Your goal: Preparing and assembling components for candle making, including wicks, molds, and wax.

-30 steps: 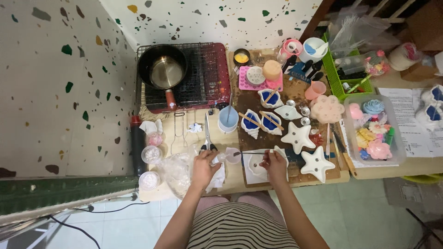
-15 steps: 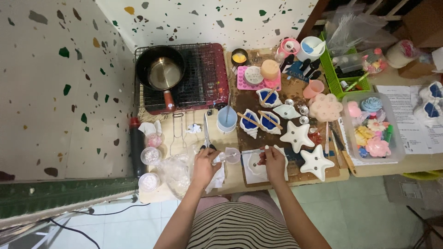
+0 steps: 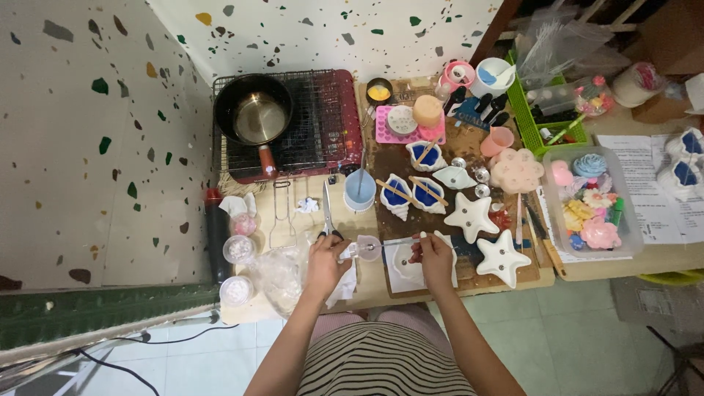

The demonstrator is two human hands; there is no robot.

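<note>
Head view: the only view — it looks straight down at the cluttered wooden table point(image 3: 367, 290).
Left hand point(image 3: 325, 262): closed around a small clear plastic cup point(image 3: 364, 248), held just above the table edge, near the scissors with black handles point(image 3: 328, 214).
Right hand point(image 3: 434, 257): fingers pinched on a thin metal tool point(image 3: 400, 240), maybe tweezers; its tip reaches toward the cup.
Below the right hand: a white shell-shaped ceramic dish point(image 3: 405, 265), on a brown board point(image 3: 389, 155).
Cup, handling: I judge it light and thin-walled, easy to squash or tip — hold it by the side wall, gently.
Tool, handling: stiff, slim, slippery; pinch it near the middle.
Dish: looks fragile and heavier; support it from under.
Nearby: two white star-shaped dishes point(image 3: 485, 235).
</note>
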